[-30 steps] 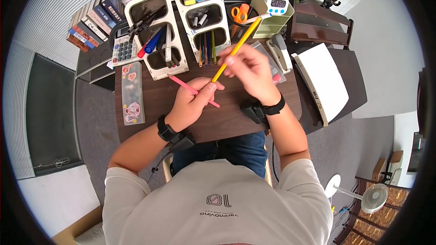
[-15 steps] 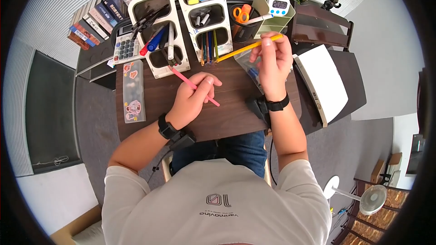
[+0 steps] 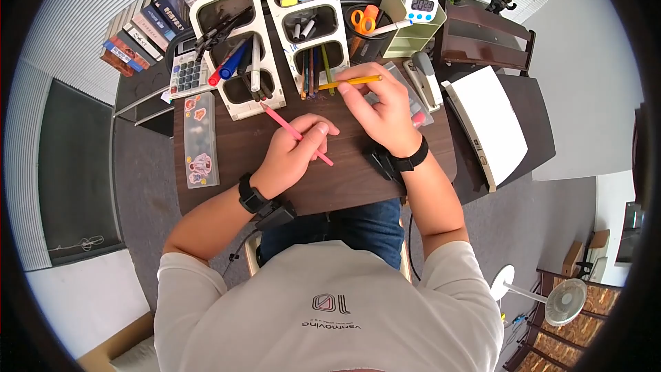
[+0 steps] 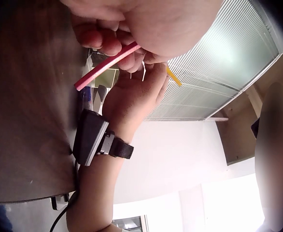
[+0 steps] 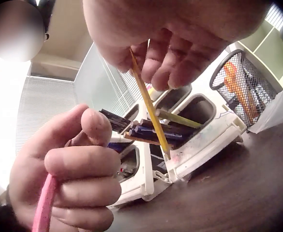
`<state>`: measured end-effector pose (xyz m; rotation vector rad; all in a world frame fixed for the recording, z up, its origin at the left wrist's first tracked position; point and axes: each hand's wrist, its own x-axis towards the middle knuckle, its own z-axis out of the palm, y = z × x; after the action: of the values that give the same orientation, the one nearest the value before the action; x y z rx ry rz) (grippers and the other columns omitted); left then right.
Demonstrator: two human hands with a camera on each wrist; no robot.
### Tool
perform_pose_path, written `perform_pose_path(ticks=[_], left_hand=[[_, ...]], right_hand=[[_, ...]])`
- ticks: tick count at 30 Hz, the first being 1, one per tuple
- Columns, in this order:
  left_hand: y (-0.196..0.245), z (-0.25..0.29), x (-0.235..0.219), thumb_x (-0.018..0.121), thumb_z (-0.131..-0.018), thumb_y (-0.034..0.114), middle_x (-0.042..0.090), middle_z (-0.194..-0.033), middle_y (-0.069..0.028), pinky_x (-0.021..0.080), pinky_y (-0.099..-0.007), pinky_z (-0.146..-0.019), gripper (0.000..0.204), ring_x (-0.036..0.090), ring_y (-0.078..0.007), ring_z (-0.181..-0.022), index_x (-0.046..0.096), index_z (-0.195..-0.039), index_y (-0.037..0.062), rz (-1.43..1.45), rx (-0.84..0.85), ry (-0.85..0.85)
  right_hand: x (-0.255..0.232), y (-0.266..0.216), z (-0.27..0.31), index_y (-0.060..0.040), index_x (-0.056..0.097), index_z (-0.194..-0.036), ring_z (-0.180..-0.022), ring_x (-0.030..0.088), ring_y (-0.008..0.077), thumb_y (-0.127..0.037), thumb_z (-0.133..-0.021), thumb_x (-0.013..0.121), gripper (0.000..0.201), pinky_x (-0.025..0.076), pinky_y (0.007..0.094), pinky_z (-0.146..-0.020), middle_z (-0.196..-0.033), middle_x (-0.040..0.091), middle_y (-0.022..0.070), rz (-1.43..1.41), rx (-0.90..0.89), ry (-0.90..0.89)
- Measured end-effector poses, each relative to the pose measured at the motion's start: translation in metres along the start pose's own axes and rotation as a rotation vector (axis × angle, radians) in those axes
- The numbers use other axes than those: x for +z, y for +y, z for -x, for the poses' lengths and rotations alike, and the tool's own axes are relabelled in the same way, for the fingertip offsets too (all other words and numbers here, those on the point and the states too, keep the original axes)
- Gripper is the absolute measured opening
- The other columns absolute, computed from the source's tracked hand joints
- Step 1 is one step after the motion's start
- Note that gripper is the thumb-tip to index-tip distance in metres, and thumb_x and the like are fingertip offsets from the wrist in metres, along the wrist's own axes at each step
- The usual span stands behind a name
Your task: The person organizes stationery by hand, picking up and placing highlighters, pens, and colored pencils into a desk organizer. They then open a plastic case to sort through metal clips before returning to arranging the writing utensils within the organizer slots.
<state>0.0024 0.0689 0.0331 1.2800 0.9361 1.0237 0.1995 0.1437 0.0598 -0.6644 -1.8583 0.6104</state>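
My left hand (image 3: 288, 155) is above the desk and holds a pink pencil (image 3: 279, 120) between thumb and curled fingers. The pencil slants, its sharpened end toward the left organizer. Farther right, my right hand (image 3: 380, 111) pinches a yellow pencil (image 3: 359, 80) between thumb and fingers. In the right wrist view the yellow pencil (image 5: 152, 111) points down, its tip overlapping the front of the right white organizer (image 5: 204, 145). Several colored pencils (image 3: 315, 72) lie in that organizer's lowest compartment, just left of the yellow pencil's tip.
The left white organizer (image 3: 258, 111) holds pens and markers. Around them are a stickered case (image 3: 201, 141), a calculator (image 3: 189, 74), a mesh cup with orange scissors (image 3: 363, 22), a green holder with a timer (image 3: 420, 5), a stapler (image 3: 423, 81) and a white box (image 3: 489, 124).
My right hand first drew the yellow pencil away from the left hand to the right, then came back left, bringing the pencil to the organizer's lowest compartment. The left hand stays nearly still.
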Motion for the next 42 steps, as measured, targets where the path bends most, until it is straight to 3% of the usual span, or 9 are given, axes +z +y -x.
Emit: perform_pose_path(ticks=[9,11,17,22,25,27,30,40,42], left_hand=[[-0.001,0.0,0.001,0.051,-0.109,0.019,0.057,-0.077,0.0013,0.042,-0.0218,-0.064,0.024,0.048,-0.0053,-0.068,0.068,-0.109,0.0017,0.009,-0.019,-0.032],[-0.002,0.001,0.002,0.051,-0.109,0.018,0.057,-0.078,0.0013,0.042,-0.0218,-0.064,0.023,0.048,-0.0053,-0.069,0.068,-0.109,0.0016,0.013,-0.012,-0.044],[-0.005,0.002,0.002,0.05,-0.109,0.016,0.057,-0.08,0.0013,0.043,-0.0218,-0.066,0.023,0.048,-0.0051,-0.071,0.068,-0.111,0.0013,0.028,0.019,-0.065],[-0.001,0.003,0.001,0.05,-0.109,0.016,0.057,-0.079,0.0015,0.043,-0.0216,-0.066,0.023,0.048,-0.0049,-0.071,0.067,-0.111,0.0014,0.021,0.033,-0.062],[-0.002,0.002,-0.001,0.05,-0.109,0.016,0.057,-0.079,0.0016,0.042,-0.0215,-0.065,0.023,0.048,-0.0048,-0.07,0.067,-0.111,0.0013,0.017,0.006,-0.075],[-0.005,0.001,-0.002,0.054,-0.109,0.021,0.058,-0.079,0.0013,0.047,-0.0222,-0.065,0.025,0.054,-0.0055,-0.071,0.069,-0.11,0.0008,0.032,-0.01,-0.067],[-0.003,0.001,0.0,0.05,-0.11,0.018,0.057,-0.078,0.0011,0.042,-0.0211,-0.064,0.024,0.048,-0.0049,-0.069,0.067,-0.11,0.0015,0.024,-0.016,-0.042],[-0.003,-0.003,-0.004,0.048,-0.112,0.026,0.059,-0.077,-0.0022,0.043,-0.0223,-0.059,0.031,0.052,-0.0069,-0.063,0.066,-0.113,0.0004,0.048,-0.046,0.065],[-0.002,-0.005,-0.004,0.046,-0.112,0.029,0.06,-0.078,-0.004,0.044,-0.0228,-0.059,0.034,0.053,-0.0085,-0.063,0.062,-0.121,-0.0004,0.067,-0.098,0.131]], right_hand=[[0.0,-0.001,-0.002,-0.0021,0.071,-0.105,-0.071,0.061,0.0093,-0.003,-0.094,0.072,0.011,0.05,0.0239,-0.062,-0.1,0.071,0.0065,0.055,-0.015,0.132],[-0.001,0.0,-0.001,-0.0024,0.071,-0.107,-0.075,0.066,0.0178,-0.007,-0.095,0.072,0.014,0.053,0.0301,-0.066,-0.099,0.07,0.0107,0.06,0.084,0.001],[0.007,0.004,0.005,-0.0005,0.069,-0.115,-0.089,0.069,0.0342,-0.007,-0.095,0.07,0.021,0.054,0.0398,-0.08,-0.102,0.069,0.0173,0.061,0.057,-0.355],[0.013,0.005,0.004,-0.0035,0.071,-0.111,-0.09,0.069,0.0366,-0.014,-0.094,0.073,0.02,0.055,0.0418,-0.078,-0.099,0.07,0.0168,0.034,0.117,-0.264],[0.009,0.006,0.005,-0.0035,0.072,-0.11,-0.087,0.069,0.0347,-0.013,-0.096,0.071,0.018,0.055,0.0397,-0.077,-0.098,0.071,0.0159,0.063,0.108,-0.233],[0.007,0.001,0.003,-0.0015,0.071,-0.11,-0.083,0.067,0.0175,-0.012,-0.101,0.066,0.015,0.052,0.0299,-0.073,-0.095,0.071,0.0102,0.022,0.193,-0.145],[0.003,-0.001,0.003,-0.0027,0.072,-0.113,-0.078,0.069,0.0173,-0.013,-0.102,0.065,0.016,0.053,0.0306,-0.071,-0.094,0.072,0.0113,-0.048,0.335,-0.079],[0.006,-0.006,-0.001,-0.0053,0.067,-0.128,-0.085,0.07,0.0124,-0.019,-0.107,0.061,0.026,0.055,0.0284,-0.074,-0.095,0.073,0.0065,-0.128,0.347,0.004],[0.011,-0.007,-0.002,-0.0044,0.065,-0.132,-0.076,0.061,0.0081,-0.02,-0.108,0.059,0.03,0.051,0.0245,-0.072,-0.087,0.069,0.0029,-0.141,0.366,-0.012]])
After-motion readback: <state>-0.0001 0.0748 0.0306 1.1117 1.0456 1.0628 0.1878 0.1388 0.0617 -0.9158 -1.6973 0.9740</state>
